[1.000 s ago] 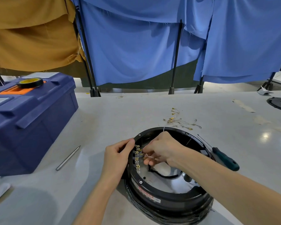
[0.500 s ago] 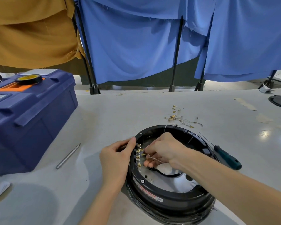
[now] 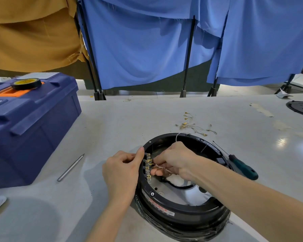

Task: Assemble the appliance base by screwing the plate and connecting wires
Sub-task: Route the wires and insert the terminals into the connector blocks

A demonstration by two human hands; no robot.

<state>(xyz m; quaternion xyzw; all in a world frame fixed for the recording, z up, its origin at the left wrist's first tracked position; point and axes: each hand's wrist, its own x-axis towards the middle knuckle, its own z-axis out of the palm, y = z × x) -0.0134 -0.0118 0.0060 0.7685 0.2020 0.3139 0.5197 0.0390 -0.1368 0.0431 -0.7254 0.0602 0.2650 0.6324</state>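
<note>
Grey table (image 3: pixel 112 123), with blue and ochre cloths hung behind.

Hands: left hand (image 3: pixel 122 170) grips the left rim of the base (image 3: pixel 182 209), thumb on top and fingers curled against the outer wall. Right hand (image 3: pixel 175 159) reaches inside the ring, fingertips pinching a thin pale wire (image 3: pixel 177 136) at the row of brass terminals (image 3: pixel 148 169) just beside the left thumb. The hands are close; I cannot tell if they touch.

Handling, judged: the wire is light, limp and a bit springy. Hold it right behind its metal end, not mid-length. The terminals are small and thin, and would likely bend if pushed crooked. The base is rigid plastic, heavy enough not to slide; the rim is the sound hold. The shiny plate (image 3: pixel 194 195) inside looks slick.

Writing: a red-and-white label (image 3: pixel 157 205) on the rim nearest the person, print too small to read.

Outward: a green-handled screwdriver (image 3: pixel 243 167) lies right of the right wrist. Spare wires (image 3: pixel 192 125) lie beyond the hands. A steel rod (image 3: pixel 70 168) lies left of the left hand. A blue toolbox (image 3: pixel 33 123) sits farther left, with tape (image 3: pixel 26 83) on its lid.
</note>
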